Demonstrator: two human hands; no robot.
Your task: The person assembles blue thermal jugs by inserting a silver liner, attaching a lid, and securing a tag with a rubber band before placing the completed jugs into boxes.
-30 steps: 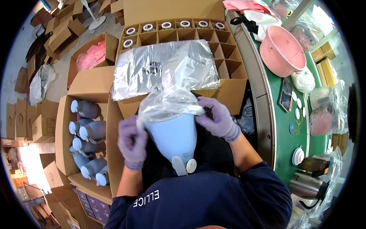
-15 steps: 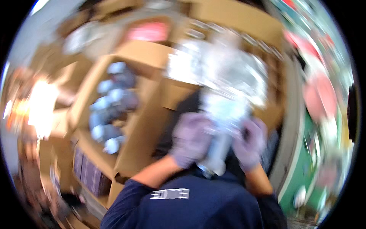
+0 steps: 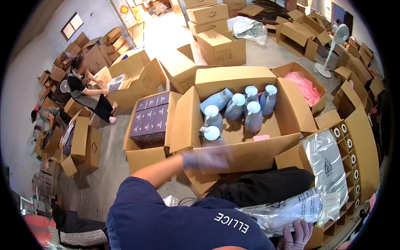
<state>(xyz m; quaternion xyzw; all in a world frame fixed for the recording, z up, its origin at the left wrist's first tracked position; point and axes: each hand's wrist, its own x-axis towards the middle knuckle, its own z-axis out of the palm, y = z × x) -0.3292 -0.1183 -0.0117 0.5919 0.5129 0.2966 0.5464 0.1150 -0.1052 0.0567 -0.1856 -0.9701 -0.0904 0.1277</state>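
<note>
My left hand [image 3: 205,158], in a pale purple glove and blurred by motion, reaches out over the near flap of a big open cardboard box [image 3: 287,110]. It holds nothing. Inside that box stand several blue-grey bottles [image 3: 233,111] with white caps. Low at the right, my right hand [image 3: 297,236] grips a bottle wrapped in a clear plastic bag [image 3: 287,208], which lies across my lap.
A stack of clear plastic bags [image 3: 327,164] lies on a divided carton [image 3: 354,166] at my right. A box of small purple cartons [image 3: 152,116] sits left of the bottle box. Another person [image 3: 85,89] sits among many cardboard boxes at far left. A standing fan [image 3: 335,43] is at the far right.
My view has swung left, from the divided carton to the bottle box. My left hand has let go of the bagged bottle and moved toward the box; my right hand still holds it.
</note>
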